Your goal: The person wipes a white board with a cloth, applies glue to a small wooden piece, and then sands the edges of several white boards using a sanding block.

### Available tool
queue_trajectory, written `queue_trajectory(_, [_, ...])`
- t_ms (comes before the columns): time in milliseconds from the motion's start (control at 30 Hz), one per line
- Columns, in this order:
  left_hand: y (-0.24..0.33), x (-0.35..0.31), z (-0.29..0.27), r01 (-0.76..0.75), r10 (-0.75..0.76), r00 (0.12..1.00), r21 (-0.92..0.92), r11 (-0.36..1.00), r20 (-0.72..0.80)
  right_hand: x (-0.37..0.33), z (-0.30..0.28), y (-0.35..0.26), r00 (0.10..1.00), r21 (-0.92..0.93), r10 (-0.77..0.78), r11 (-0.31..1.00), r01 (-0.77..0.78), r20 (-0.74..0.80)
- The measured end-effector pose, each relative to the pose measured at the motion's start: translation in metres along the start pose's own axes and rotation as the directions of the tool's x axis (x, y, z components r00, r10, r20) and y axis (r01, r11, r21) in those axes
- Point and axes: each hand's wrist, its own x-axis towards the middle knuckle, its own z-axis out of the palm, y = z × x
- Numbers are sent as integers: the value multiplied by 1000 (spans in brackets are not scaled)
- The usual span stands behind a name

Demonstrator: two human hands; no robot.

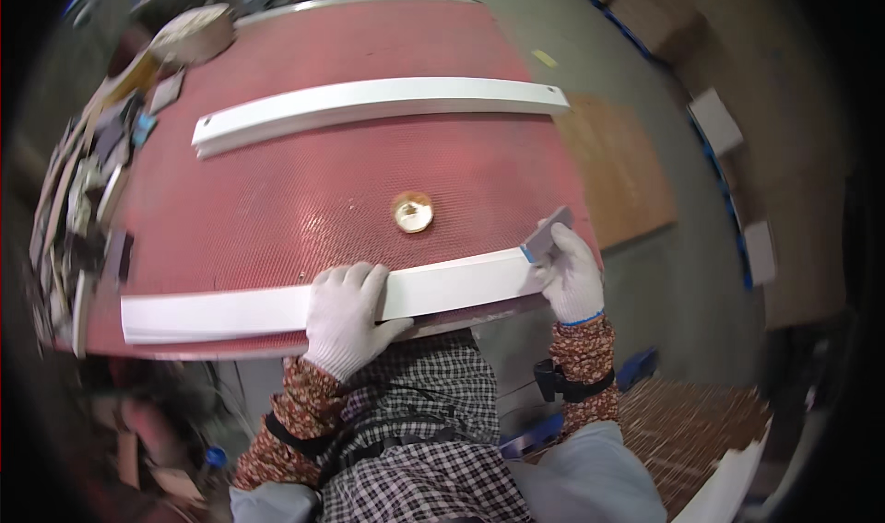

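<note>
on the red mesh-textured desk (277,200), the gloved left hand (346,316) presses flat, unclenched, on a long smooth white strip (230,309) at the near edge. the gloved right hand (572,279) pinches a small grey block (547,233) at the strip's end.

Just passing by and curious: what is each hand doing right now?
Left hand: flat on the near white strip, pressing it down, fingers spread over it.
Right hand: closed on a small grey block at the strip's right end.
</note>
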Motion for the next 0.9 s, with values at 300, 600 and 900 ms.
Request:
queue_trajectory(300, [12, 14, 22, 5, -4, 997, 14, 1000, -71, -45, -117, 4, 864, -230, -261, 957, 175, -430])
queue_trajectory(600, [5, 9, 12, 25, -24, 1000, 56, 998, -13, -28, -96, 18, 870, -386, -286, 914, 123, -401])
queue_trajectory(900, [3, 9, 11, 4, -3, 1000, 61, 998, -26, 13, -72, 7, 858, -764, -512, 569, 304, -40])
